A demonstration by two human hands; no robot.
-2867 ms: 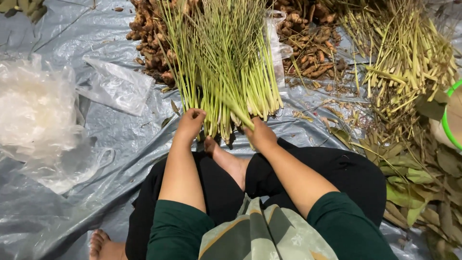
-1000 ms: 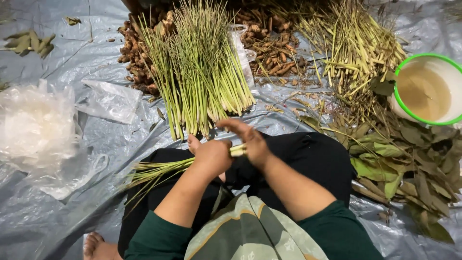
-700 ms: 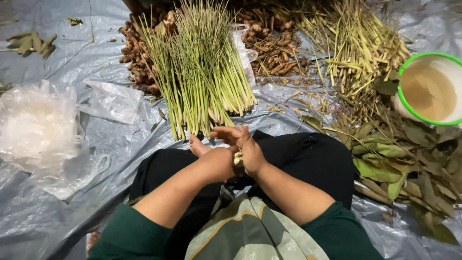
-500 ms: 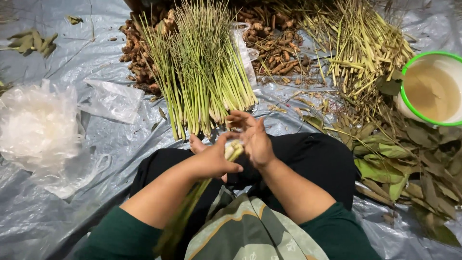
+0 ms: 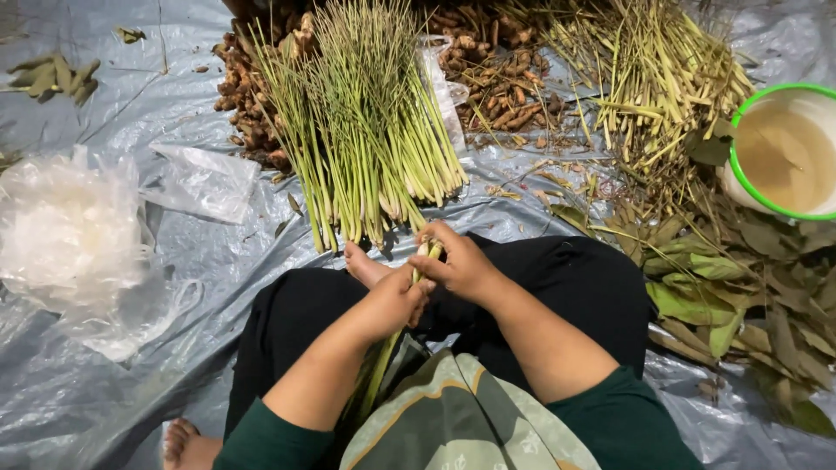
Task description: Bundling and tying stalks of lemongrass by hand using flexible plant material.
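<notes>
Held over the lap: a small bundle of stalks (image 5: 396,348), pale and thick at the butt ends near the fingers, green and thin toward the body, running down between the knees. Left hand (image 5: 394,303) wrapped tight round the bundle, fingers curled closed on it. Right hand (image 5: 460,265) cupped over the pale ends, thumb and fingers pinched on the tips (exactly how many stalks, impossible to say). Lower length of the bundle lost under the left forearm and a patterned cloth (image 5: 461,426); leafy tips not visible. Just ahead on the grey tarp (image 5: 104,400), a large fanned pile of stalks (image 5: 366,130), butts toward the person, a bare foot (image 5: 364,264) touching its near edge. Behind the pile, brown knobbly roots (image 5: 496,78), partly covered by it and cut off at the top edge. To the right, a looser heap of trimmings (image 5: 644,78), dry leaves (image 5: 740,287), and a green-rimmed bowl (image 5: 740,130) cut by the frame, contents cloudy and hard to identify. Left, crumpled clear bags (image 5: 70,235).
</notes>
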